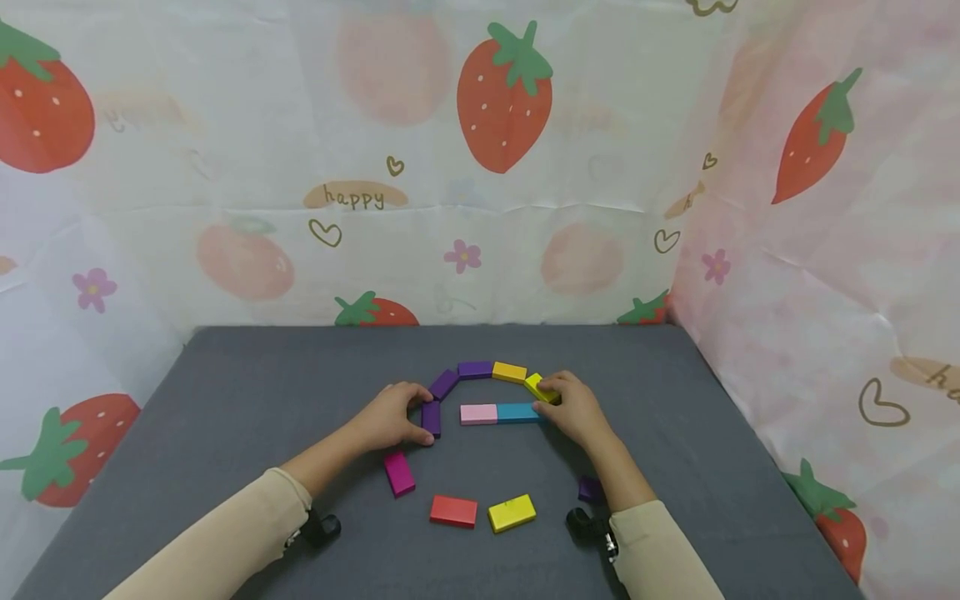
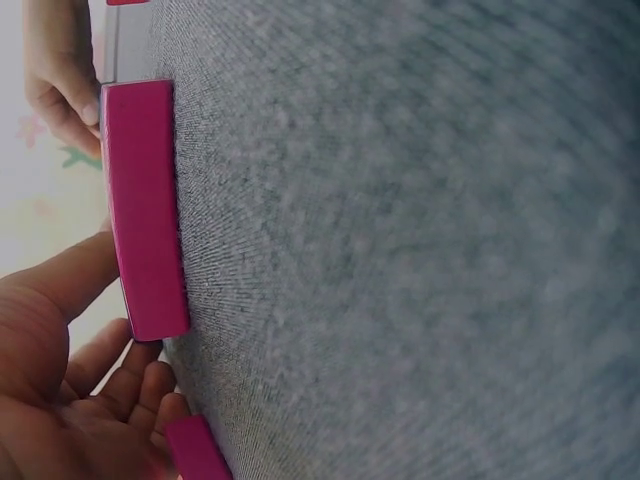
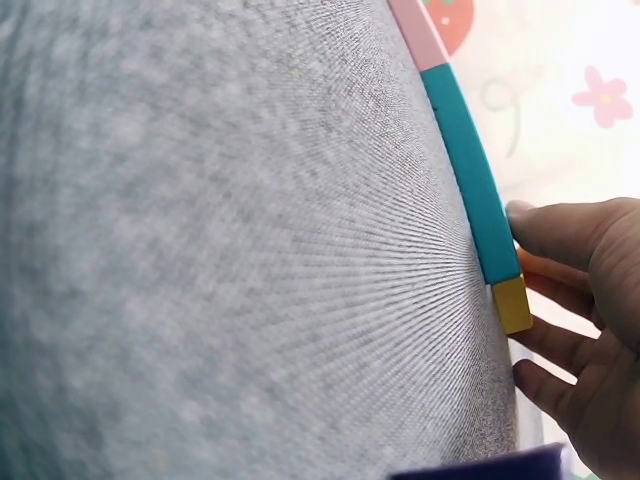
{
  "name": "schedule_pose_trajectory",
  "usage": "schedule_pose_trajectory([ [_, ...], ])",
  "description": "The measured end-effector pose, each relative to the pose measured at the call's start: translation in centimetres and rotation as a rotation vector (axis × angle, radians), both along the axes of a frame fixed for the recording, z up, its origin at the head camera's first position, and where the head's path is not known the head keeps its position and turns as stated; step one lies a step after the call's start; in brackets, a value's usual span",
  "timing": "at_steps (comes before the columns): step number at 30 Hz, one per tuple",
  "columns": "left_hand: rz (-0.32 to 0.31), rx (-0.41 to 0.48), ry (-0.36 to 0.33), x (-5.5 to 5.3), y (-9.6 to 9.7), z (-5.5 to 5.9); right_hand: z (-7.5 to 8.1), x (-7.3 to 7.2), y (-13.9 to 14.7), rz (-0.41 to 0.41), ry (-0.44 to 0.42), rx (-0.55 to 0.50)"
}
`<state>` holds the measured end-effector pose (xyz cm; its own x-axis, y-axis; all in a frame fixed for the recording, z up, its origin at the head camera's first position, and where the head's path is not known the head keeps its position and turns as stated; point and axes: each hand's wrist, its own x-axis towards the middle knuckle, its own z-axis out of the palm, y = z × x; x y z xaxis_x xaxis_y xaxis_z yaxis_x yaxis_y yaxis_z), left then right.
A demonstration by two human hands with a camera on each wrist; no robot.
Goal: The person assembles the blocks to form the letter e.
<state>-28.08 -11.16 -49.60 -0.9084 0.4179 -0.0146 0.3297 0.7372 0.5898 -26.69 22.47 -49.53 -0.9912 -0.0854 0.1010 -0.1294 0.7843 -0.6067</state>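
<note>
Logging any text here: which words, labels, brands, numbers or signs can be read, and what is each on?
"happy": on a tan patch of the back cloth.
"h": on a smaller tan patch at the right-hand corner; the rest is unreadable.
"ha": on a cut-off tan patch at the picture's right edge.
Faded writing, upper left: too faint to read.
Blocks: no readable text.

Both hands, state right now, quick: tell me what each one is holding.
Left hand: closed, holding the nearest purple block at the curve's end.
Right hand: closed, pinching the slanted yellow block.
</note>
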Motion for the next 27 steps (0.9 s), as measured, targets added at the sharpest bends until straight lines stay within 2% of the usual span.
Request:
schedule_pose_trajectory([
  [27, 0.02, 0.013, 0.004, 0.14, 0.07, -0.1, 0.13, 0.11, -0.01, 0.006, -0.001, -0.004],
])
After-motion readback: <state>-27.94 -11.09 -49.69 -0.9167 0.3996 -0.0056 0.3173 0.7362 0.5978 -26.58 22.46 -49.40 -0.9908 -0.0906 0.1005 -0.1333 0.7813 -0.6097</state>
